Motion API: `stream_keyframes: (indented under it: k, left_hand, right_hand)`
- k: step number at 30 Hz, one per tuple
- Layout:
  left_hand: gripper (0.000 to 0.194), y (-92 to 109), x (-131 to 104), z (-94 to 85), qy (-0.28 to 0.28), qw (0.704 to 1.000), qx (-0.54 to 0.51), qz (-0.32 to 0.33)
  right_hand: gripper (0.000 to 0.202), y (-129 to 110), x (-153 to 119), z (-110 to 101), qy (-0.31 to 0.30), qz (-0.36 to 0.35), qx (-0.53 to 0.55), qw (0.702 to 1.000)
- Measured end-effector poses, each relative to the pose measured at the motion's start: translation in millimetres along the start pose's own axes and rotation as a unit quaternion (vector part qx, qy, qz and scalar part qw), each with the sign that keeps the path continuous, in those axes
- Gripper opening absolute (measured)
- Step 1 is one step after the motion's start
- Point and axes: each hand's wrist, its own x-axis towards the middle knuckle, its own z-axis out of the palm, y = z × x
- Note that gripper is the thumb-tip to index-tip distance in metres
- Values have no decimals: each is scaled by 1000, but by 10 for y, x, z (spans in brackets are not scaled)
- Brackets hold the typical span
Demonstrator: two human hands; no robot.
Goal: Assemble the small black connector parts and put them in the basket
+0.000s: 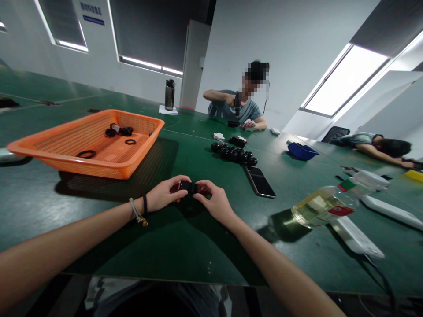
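Note:
Between my hands, just above the green table (pixel 148 259), is a small black part (pixel 188 187). My left hand (pixel 167 192) pinches its left end between thumb and fingers. The fingers of my right hand (pixel 213 199) close on its right end. An orange basket (pixel 139 169) stands to the left, holding a black ring (pixel 130 141), another black ring (pixel 86 154) and a few dark parts (pixel 119 130). Beyond my hands lies a row of several shiny black round parts (pixel 234 154), with a phone (pixel 260 181) beside its near end.
At right are a bottle of yellow liquid (pixel 317 207), white power strips (pixel 358 237) with a cable, and a blue bin (pixel 302 151). Across the table a person (pixel 236 108) holds a dark tool. Another person (pixel 380 143) leans on the table. A dark bottle (pixel 169 95) stands behind.

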Motion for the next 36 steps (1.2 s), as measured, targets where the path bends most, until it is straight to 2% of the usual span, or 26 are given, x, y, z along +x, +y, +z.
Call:
stream_keyframes:
  k: [21,29,36]
  left_hand:
    - [32,2,-15,-4,0,1000,4,8]
    - [32,3,-16,-1,2,1000,7,9]
    - [32,-6,-11,-2,0,1000,8,14]
  right_hand:
    - [20,-19,-4,-13,-11,17,-20,1000]
    - [33,13,-23,12,-12,-21,26,999]
    - [25,35,-16,7,-12,-28,27,999]
